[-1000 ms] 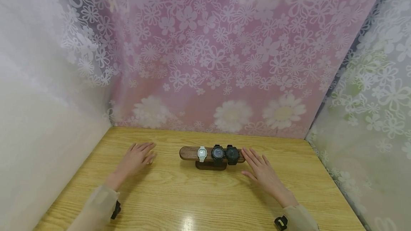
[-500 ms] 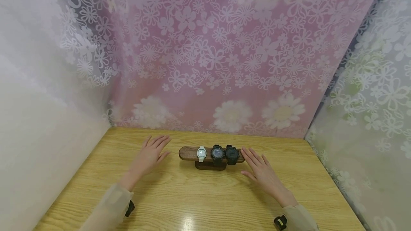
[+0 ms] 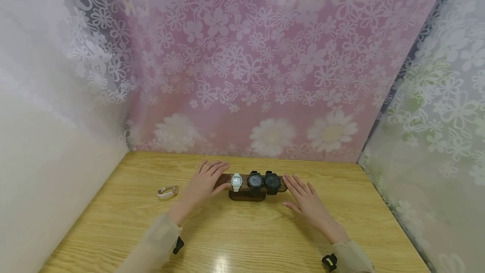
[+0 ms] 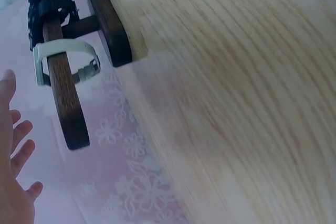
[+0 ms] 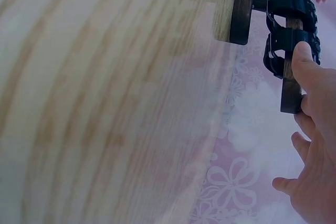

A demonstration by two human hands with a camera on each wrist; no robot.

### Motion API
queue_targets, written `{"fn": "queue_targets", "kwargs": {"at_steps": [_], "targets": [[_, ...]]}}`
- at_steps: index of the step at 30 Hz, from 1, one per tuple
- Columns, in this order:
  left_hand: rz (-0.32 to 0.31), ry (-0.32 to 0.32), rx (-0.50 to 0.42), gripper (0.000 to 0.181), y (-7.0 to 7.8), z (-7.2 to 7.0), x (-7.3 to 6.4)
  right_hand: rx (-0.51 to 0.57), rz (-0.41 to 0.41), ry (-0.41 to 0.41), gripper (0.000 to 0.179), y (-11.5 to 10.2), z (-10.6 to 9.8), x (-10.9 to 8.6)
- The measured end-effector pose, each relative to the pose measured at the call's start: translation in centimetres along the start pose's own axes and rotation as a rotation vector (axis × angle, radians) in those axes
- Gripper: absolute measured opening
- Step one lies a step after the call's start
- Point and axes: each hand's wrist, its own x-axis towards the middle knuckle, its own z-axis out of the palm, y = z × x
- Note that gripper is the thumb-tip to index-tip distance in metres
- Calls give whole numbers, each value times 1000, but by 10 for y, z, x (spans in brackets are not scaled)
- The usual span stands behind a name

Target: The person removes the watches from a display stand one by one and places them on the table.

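Note:
A dark wooden watch stand (image 3: 245, 183) stands on the table, its long bar raised on a short base (image 3: 247, 197). It bears a pale square watch (image 3: 236, 181) and two black round watches (image 3: 255, 180), (image 3: 272, 182). My left hand (image 3: 204, 182) is over the bar's left end in the head view, fingers extended. In the left wrist view, that hand (image 4: 18, 182) shows a gap between its fingers and the bar end (image 4: 68, 103). At the other end, my right hand (image 3: 310, 203) rests straight fingertips against the bar, holding nothing; its fingers overlap the bar (image 5: 290, 95) in the right wrist view.
A watch with a light strap (image 3: 165, 196) lies on its side on the table (image 3: 212, 235), left of my left hand. White fabric (image 3: 60, 96) hangs on the left, flowered pink cloth (image 3: 242, 62) at the back, pale flowered cloth (image 3: 435, 146) on the right.
My left hand has moved right to the stand's left end. The light-strapped watch, earlier behind that hand, now shows on the table. My right hand has stayed at the right end.

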Motion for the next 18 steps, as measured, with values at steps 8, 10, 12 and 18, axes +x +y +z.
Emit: {"fn": "queue_targets", "kwargs": {"at_steps": [8, 10, 12, 18], "targets": [[3, -91, 20, 62, 15, 12, 11, 1, 3, -8, 81, -1, -1, 2], [4, -103, 38, 63, 18, 15, 12, 0, 2, -8, 81, -1, -1, 2], [5, -106, 52, 65, 19, 19, 12, 5, 0, -1, 81, -1, -1, 2], [17, -92, 49, 65, 20, 27, 12, 8, -13, 22, 79, -2, -2, 1]]}}
